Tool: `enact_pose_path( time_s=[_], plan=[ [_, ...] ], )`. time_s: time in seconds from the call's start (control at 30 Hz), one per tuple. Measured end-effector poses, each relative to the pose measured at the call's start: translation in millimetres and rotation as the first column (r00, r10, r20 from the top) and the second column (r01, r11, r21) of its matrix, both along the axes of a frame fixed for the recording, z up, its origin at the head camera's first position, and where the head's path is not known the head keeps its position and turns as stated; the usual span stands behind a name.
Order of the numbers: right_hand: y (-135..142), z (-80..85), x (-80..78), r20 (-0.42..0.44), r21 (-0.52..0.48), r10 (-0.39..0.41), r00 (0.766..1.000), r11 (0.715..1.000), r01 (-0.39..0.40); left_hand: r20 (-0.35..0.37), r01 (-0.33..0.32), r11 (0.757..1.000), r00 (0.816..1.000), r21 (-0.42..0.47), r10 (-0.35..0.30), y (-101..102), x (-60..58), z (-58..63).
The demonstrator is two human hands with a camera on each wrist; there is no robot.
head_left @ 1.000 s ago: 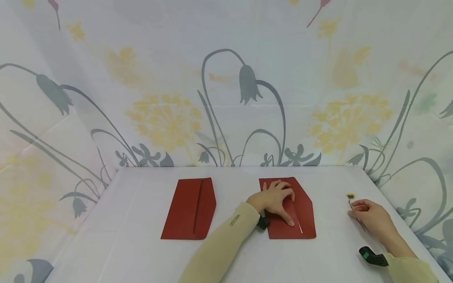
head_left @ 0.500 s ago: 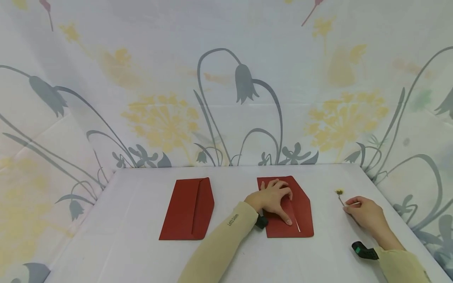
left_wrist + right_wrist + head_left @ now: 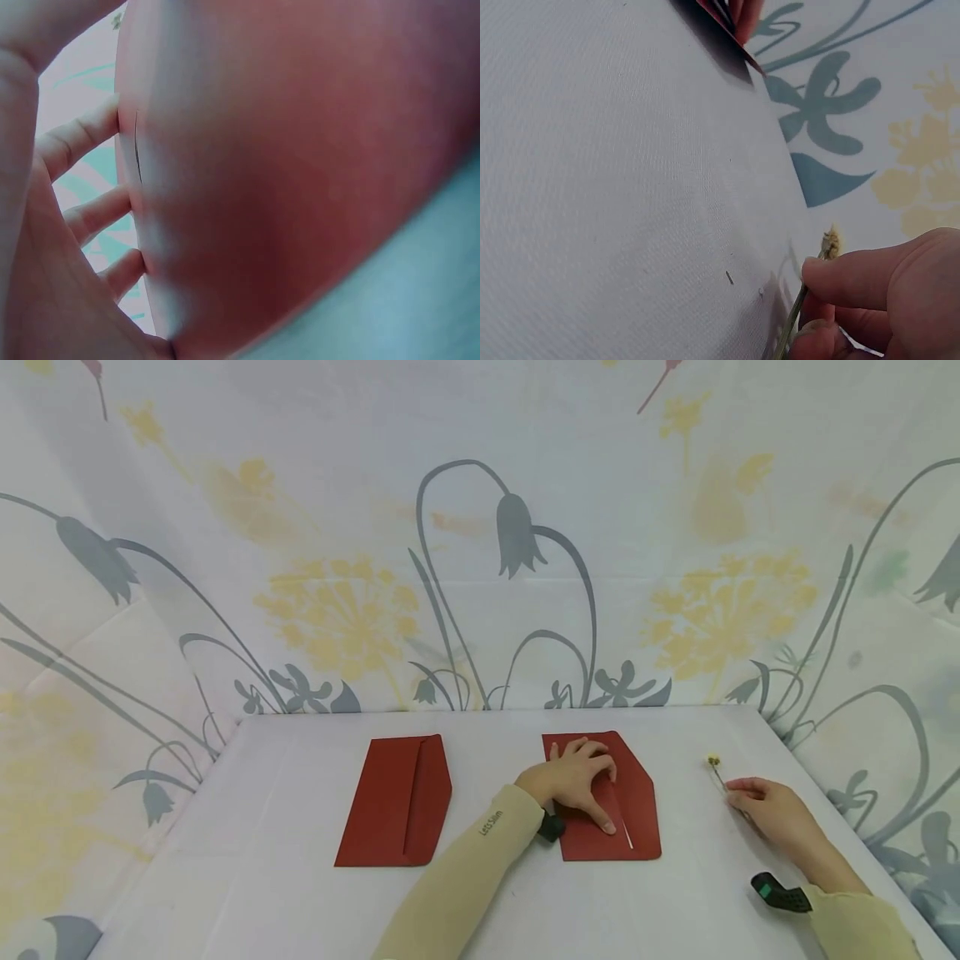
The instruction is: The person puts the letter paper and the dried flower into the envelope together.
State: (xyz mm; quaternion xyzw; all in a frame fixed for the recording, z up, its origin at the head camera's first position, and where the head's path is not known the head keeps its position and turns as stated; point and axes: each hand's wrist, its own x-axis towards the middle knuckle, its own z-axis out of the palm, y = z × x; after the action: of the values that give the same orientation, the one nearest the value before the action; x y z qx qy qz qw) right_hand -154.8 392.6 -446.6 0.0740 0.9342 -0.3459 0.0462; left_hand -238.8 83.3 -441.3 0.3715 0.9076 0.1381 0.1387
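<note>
A red envelope (image 3: 637, 802) lies flat on the white table, its pointed flap spread to the right. My left hand (image 3: 576, 779) rests on it with spread fingers and thumb, beside a thin white line along the envelope's opening. In the left wrist view the fingertips touch the red paper near a narrow dark slit. To the right, my right hand (image 3: 776, 814) pinches the thin stem of a small yellow flower (image 3: 713, 761) between thumb and fingers. The right wrist view shows the flower head (image 3: 831, 244) just past the thumb, with the stem running down below it.
A second red envelope (image 3: 382, 802) lies to the left, its flap also to the right. A floral-printed cloth (image 3: 480, 568) hangs behind the table (image 3: 262, 827). A tiny dark fragment (image 3: 730, 278) lies on the table near the right hand.
The right hand has moved slightly left with the flower, whose head now stands farther out from the fingertips. The left hand stays on the envelope. The head view has shifted slightly.
</note>
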Motion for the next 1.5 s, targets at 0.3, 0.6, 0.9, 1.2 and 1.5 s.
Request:
enact_pose_path(
  time_s=[0.3,0.6,0.9,1.2,1.5],
  plan=[
    [-3.2,-0.6,0.3,0.010,-0.010,-0.001,1.000,1.000,0.001,-0.006,0.005,1.000,1.000,-0.008,-0.005,-0.1,-0.2,-0.6],
    [-15.9,10.3,2.3,-0.007,0.033,0.010,1.000,0.999,-0.010,-0.006,0.012,1.000,1.000,-0.001,-0.012,2.2,-1.3,-4.8],
    [-27.6,15.1,0.2,-0.021,-0.020,0.020,1.000,1.000,-0.020,-0.018,0.010,1.000,1.000,-0.003,-0.010,0.7,-0.7,-4.4],
    [-46.8,24.3,0.5,-0.038,-0.133,0.040,0.998,0.990,-0.045,-0.024,0.003,1.000,1.000,-0.008,-0.003,0.5,-1.1,-3.7],
    [-59.9,21.7,-5.1,-0.068,-0.232,0.037,0.997,0.971,-0.052,-0.017,0.005,1.000,1.000,0.000,-0.005,-0.2,-1.1,-1.9]
  ],
)
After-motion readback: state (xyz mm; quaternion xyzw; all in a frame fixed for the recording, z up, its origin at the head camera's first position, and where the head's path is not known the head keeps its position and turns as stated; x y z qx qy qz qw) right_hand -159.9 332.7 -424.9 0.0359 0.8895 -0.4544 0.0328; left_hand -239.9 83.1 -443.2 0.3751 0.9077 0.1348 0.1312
